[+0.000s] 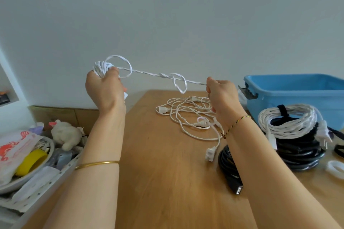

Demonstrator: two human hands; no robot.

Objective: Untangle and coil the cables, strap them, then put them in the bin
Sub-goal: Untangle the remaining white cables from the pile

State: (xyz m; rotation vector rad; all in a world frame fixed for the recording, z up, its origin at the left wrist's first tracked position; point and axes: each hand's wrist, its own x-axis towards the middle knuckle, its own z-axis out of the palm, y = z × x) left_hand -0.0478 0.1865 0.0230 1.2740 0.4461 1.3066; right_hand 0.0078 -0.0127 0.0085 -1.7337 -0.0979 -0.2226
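Left hand [106, 89] has its fingers curled round a small coil [101, 68] of thin white cable [147, 73]. The right hand [222, 95] pinches the same cable further along, so a stretch runs taut in the air between them, with a knot [164, 75] and slack loops on it — the remainder lies tangled on the wooden table [158, 173], left of the blue bin [297, 91]. Judgement: cable looks light, limp and fairly slick — harder tension would likely tighten the knot, so take hold just beside it and ease a loop open.
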